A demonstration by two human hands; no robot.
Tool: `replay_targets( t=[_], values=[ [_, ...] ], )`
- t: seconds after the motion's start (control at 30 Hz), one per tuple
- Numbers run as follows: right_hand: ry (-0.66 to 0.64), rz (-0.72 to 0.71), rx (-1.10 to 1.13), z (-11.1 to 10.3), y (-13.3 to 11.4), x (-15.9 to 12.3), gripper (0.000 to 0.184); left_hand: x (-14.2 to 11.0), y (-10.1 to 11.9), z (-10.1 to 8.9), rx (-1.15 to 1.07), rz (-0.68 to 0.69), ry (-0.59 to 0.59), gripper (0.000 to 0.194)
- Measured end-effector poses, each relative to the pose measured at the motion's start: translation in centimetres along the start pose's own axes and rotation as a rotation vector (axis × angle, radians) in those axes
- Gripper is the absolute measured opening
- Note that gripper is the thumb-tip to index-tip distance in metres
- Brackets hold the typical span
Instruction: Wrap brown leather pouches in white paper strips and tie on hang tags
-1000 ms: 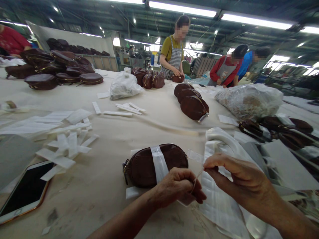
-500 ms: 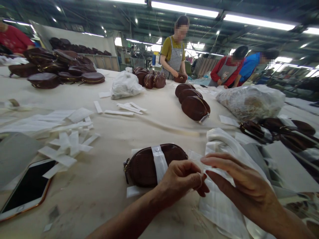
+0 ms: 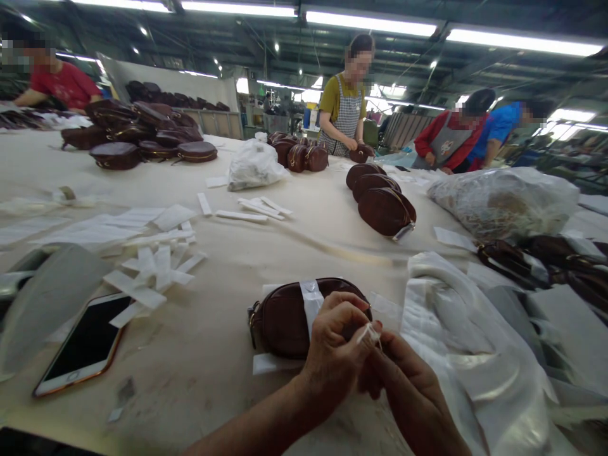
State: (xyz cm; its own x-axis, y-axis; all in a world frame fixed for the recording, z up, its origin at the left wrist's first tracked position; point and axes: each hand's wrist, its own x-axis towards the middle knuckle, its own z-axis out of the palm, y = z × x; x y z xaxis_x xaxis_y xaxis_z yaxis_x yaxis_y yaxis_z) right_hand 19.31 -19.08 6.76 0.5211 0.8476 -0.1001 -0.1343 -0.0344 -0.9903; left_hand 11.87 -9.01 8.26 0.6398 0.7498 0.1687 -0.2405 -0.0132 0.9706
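A dark brown leather pouch (image 3: pixel 282 323) lies flat on the table, with a white wrapping strip (image 3: pixel 311 303) across its middle. Over the pouch's right end is my left hand (image 3: pixel 335 345), its fingers closed in a pinch on a thin white string (image 3: pixel 370 334). My right hand (image 3: pixel 403 373) meets it from the right, fingers pressed together at the same string. Part of the string and some fingertips are hidden where the hands overlap. White padding (image 3: pixel 275 363) shows beneath the pouch. Just right of the hands lies a pile of clear plastic sleeves (image 3: pixel 456 342).
A phone (image 3: pixel 85 342) and loose white strips (image 3: pixel 156 269) lie at left. Ahead stand three brown pouches (image 3: pixel 386 212), a filled white plastic bag (image 3: pixel 256 166) and a large clear bag (image 3: pixel 503 202). Several people work around the table, one in a checked apron (image 3: pixel 346 117).
My right hand has come in to my left and closed at the string; before, it was apart with spread fingers. The camera view has shifted slightly left.
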Motion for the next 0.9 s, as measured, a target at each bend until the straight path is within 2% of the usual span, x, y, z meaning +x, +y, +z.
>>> replay_targets(
  t=[0.1, 0.17, 0.27, 0.37, 0.47, 0.57, 0.73, 0.83, 0.9],
  values=[
    [0.132, 0.007, -0.11, 0.6, -0.2, 0.0, 0.034, -0.3, -0.4, -0.4, -0.056, -0.069, 0.036, 0.018],
    [0.163, 0.006, -0.151, 0.7, -0.2, 0.1, 0.034, -0.7, -1.1, -0.6, -0.083, -0.128, 0.052, 0.015],
    [0.144, 0.059, -0.202, 0.5, 0.0, 0.5, 0.036, -1.2, -2.3, -1.0, -0.122, -0.233, 0.055, 0.016],
    [0.078, 0.153, -0.24, 0.0, 0.2, 0.8, 0.043, -1.3, -2.9, -2.2, -0.047, -0.304, -0.028, 0.02],
    [0.057, 0.234, -0.27, -0.7, -0.1, 1.3, 0.045, -0.5, -2.4, -4.7, 0.158, -0.226, -0.061, 0.021],
    [0.059, 0.19, -0.31, -1.2, -1.0, 2.0, 0.04, 0.3, -2.0, -8.5, 0.377, -0.143, 0.09, 0.019],
    [-0.019, 0.086, -0.383, -1.0, -1.8, 3.4, 0.031, -0.8, -3.5, -14.1, 0.579, -0.249, 0.317, 0.02],
    [-0.058, 0.092, -0.399, 0.0, -1.4, 3.9, 0.029, -2.3, -4.8, -15.6, 0.55, -0.342, 0.419, 0.022],
    [-0.077, 0.098, -0.396, 1.0, -1.1, 4.2, 0.028, -2.7, -5.5, -15.8, 0.404, -0.398, 0.385, 0.029]
  ],
)
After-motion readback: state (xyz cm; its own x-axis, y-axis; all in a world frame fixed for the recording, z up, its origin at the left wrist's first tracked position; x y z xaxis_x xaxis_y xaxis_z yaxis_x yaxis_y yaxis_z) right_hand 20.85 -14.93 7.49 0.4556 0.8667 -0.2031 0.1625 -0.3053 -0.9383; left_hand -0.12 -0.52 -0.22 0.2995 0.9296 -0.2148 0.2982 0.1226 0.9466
